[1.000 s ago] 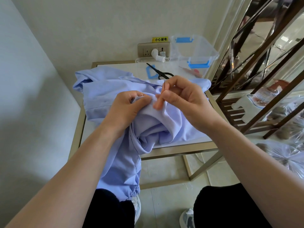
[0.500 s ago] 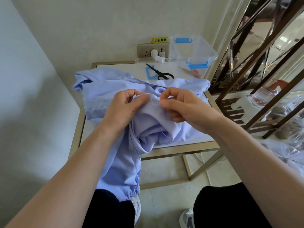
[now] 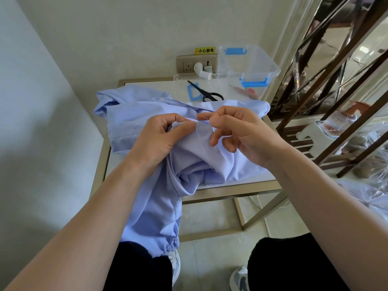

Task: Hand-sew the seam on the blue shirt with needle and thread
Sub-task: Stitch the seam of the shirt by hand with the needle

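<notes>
Your left hand (image 3: pixel 161 139) grips a bunched fold of the light blue cotton shirt (image 3: pixel 134 114). The shirt lies across the near left of the white, gold-framed table (image 3: pixel 231 190) and spills over its near edge. Your right hand (image 3: pixel 241 131) pinches the thin white thread (image 3: pixel 202 148) at the seam between thumb and forefinger. The needle is too small to make out.

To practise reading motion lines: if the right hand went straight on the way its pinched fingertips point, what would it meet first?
The right hand points leftward, so it would probably first meet the fold of the blue shirt held by the left hand, then that hand's thumb; depth is unclear.
</notes>
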Action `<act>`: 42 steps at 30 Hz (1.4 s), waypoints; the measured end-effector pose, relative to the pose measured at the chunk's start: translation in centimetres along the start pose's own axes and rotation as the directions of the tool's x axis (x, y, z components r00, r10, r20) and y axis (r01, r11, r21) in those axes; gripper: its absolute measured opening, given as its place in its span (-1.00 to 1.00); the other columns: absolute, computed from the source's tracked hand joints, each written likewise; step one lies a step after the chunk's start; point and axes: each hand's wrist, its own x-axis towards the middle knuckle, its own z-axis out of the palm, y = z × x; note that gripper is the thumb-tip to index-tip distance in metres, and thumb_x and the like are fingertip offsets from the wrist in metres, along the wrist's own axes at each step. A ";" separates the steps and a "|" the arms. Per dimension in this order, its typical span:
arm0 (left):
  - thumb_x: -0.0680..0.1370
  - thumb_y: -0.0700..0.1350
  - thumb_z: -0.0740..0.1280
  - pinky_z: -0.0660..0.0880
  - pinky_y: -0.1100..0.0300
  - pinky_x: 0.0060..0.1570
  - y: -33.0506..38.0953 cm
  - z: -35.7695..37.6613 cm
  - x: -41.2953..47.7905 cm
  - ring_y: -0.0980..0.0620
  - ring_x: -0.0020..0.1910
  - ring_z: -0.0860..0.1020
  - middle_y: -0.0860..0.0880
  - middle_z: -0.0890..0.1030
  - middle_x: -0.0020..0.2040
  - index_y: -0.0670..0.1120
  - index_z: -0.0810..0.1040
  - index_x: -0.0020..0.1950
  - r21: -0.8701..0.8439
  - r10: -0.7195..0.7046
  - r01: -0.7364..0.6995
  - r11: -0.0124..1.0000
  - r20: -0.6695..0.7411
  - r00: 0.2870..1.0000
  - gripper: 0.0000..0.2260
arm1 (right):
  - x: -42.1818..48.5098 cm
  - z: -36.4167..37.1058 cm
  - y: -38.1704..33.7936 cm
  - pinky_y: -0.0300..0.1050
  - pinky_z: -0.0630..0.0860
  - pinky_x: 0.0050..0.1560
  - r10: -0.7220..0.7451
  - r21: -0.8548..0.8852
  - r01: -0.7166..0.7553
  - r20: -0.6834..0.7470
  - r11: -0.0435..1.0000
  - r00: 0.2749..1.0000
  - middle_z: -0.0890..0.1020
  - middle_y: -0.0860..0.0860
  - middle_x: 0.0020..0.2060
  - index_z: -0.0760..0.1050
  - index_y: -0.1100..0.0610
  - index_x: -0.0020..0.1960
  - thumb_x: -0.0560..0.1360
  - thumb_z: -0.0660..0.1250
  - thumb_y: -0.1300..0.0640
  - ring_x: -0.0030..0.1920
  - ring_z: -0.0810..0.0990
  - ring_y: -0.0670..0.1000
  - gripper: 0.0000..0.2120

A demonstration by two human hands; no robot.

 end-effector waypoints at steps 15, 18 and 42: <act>0.44 -0.06 0.38 0.27 0.15 -0.17 0.1 -0.1 -0.1 0.06 -0.23 0.32 -0.02 0.41 -0.32 -0.02 0.50 -0.36 -0.016 -0.034 0.033 0.999 -0.030 0.999 -0.82 | 0.2 -0.2 0.6 -0.18 0.58 -0.21 -0.039 -0.066 0.038 -0.015 0.997 0.999 0.61 0.09 -0.41 0.41 0.20 -0.23 0.51 0.22 0.46 -0.31 0.65 0.06 -0.77; 0.45 -0.06 0.38 0.27 0.18 -0.19 -0.1 -0.1 0.0 0.07 -0.25 0.31 0.01 0.40 -0.34 -0.05 0.49 -0.35 -0.004 -0.022 0.022 1.000 -0.027 0.999 -0.81 | 0.1 0.0 0.5 -0.17 0.59 -0.20 -0.044 -0.095 0.041 -0.032 0.995 0.999 0.60 0.15 -0.38 0.41 0.21 -0.23 0.52 0.21 0.47 -0.31 0.65 0.06 -0.76; 0.46 -0.11 0.35 0.34 0.09 -0.05 0.3 -0.2 -0.1 0.06 -0.17 0.44 -0.05 0.55 -0.24 -0.01 0.65 -0.32 -0.094 -0.058 0.062 0.994 0.044 0.997 -0.83 | 0.1 -0.5 1.0 -0.19 0.59 -0.15 -0.056 -0.068 0.057 0.022 0.996 0.998 0.63 0.10 -0.38 0.45 0.25 -0.13 0.55 0.26 0.42 -0.31 0.64 0.04 -0.87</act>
